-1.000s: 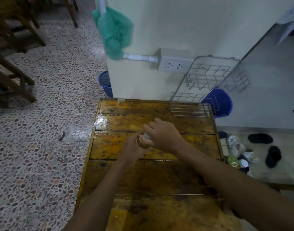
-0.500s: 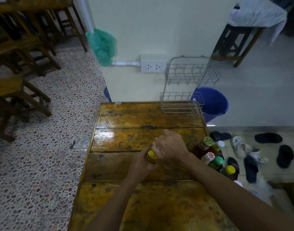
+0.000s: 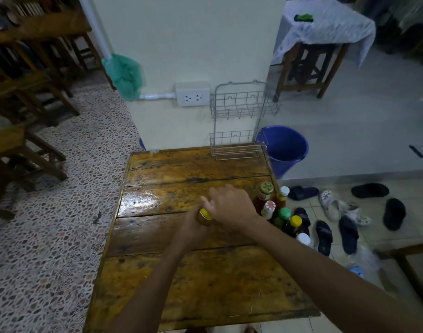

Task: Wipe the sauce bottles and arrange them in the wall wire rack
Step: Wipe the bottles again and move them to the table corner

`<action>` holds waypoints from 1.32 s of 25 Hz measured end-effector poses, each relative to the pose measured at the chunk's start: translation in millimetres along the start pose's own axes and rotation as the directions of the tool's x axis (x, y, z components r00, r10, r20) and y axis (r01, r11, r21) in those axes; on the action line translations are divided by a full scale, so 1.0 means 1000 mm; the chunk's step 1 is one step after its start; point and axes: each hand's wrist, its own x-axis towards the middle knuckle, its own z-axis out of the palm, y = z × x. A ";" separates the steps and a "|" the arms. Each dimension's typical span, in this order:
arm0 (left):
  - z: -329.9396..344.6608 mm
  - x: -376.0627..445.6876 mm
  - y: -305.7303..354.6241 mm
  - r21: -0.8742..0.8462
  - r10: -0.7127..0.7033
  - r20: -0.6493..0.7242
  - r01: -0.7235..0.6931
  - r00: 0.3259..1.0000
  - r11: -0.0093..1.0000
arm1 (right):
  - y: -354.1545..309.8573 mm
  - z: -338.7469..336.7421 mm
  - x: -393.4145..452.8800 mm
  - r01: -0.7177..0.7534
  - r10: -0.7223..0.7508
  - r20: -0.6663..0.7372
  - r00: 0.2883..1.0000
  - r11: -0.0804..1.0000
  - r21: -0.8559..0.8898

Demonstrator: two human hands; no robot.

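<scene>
My left hand (image 3: 190,228) grips a brown sauce bottle with a yellow cap (image 3: 205,217) over the middle of the wooden table (image 3: 193,284). My right hand (image 3: 229,207) lies over the bottle's top with fingers curled against it; anything between fingers and bottle is hidden. Several more sauce bottles (image 3: 277,210) with green, white, red and yellow caps stand clustered at the table's right edge, just right of my right wrist. The two-tier wall wire rack (image 3: 239,111) hangs on the wall beyond the table's far right corner, with no bottles in it.
A blue bucket (image 3: 284,147) stands on the floor right of the rack. Several shoes (image 3: 337,212) lie on the floor beside the table. A power socket (image 3: 193,94) and a green bag (image 3: 124,75) are on the wall. Wooden chairs (image 3: 25,104) stand at left.
My view has lifted and pulled back, bringing the bottle cluster at the table's right edge into sight. Both hands stay together on the yellow-capped bottle, a little nearer to me.
</scene>
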 end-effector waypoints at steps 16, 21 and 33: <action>0.030 0.011 -0.046 0.105 0.057 0.103 -0.068 0.993 0.992 | -0.014 0.021 -0.029 -0.375 0.367 0.091 0.926 0.922 0.101; 0.032 0.003 -0.029 0.149 0.140 -0.010 -0.136 0.990 0.979 | -0.016 0.031 -0.028 -0.367 0.358 0.212 0.909 0.930 0.004; 0.013 0.035 -0.051 -0.423 0.045 0.151 0.023 0.987 0.906 | -0.040 0.047 -0.019 -0.517 0.453 0.260 0.853 0.660 0.545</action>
